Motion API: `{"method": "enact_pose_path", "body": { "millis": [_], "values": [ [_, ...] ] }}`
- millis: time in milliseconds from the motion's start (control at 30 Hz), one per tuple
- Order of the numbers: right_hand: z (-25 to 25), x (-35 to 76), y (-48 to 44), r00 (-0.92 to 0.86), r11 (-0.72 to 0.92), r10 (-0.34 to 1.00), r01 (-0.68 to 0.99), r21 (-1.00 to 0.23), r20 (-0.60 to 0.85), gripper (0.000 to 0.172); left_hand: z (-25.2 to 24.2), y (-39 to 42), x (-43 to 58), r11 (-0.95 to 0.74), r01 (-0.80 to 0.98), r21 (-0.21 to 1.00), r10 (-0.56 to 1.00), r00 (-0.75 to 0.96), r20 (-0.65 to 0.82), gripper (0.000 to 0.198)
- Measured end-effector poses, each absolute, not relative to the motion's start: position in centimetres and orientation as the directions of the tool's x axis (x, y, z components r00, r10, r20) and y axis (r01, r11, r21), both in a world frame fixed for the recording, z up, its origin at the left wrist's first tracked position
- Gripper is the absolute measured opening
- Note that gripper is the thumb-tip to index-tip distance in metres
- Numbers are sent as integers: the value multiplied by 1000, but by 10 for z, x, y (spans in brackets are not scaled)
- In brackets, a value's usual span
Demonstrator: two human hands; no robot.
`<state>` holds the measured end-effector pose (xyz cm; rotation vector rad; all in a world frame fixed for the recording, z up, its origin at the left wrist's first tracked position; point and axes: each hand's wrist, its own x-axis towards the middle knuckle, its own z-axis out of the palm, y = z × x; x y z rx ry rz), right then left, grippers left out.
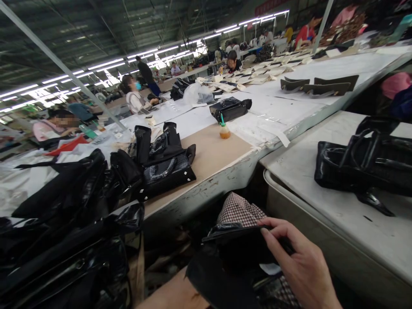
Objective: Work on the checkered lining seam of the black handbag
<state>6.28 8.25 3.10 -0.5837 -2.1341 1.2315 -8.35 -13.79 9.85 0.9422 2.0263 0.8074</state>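
Right hand (301,259): thumb and fingers pinched on the rim of a black bag (222,270).
Bag: left of that hand, touching its fingertips.
Checked cloth (240,210): just beyond the fingertips.
Left hand: hidden by the bag, forearm (175,294) showing; I can't tell its grip.
Bottle (225,131): well beyond the right hand, on the table (206,141).

1. Right hand (299,257): bare through the wrist.
2. Left forearm (174,294): bare along its visible length; left hand hidden.
3. Checked cloth (238,210), dark and white, small squares: whether worn, cannot be determined.
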Motion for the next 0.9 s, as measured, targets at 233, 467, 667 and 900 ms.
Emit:
{"method": "enact_pose_path", "body": {
  "millis": [233, 467, 667, 900],
  "values": [
    [30, 60, 76, -702, 434, 675, 127, -892, 228, 29, 151, -125, -130, 580, 286, 763, 685, -678, -267, 27],
    [33, 56, 72, -686, 477, 672, 113, -872, 278, 29, 143, -75, -147, 435, 432, 790, 899, -263, -351, 25],
    [38, 53, 67, -651, 378, 723, 92, -921, 232, 28, 135, -72, -141, 367, 561, 742, 925, -304, -228, 10],
    [37, 53, 65, -669, 371, 693, 12, -929, 268, 22, 142, -52, -144, 350, 634, 690, 933, -171, -316, 10]
  ]
}}
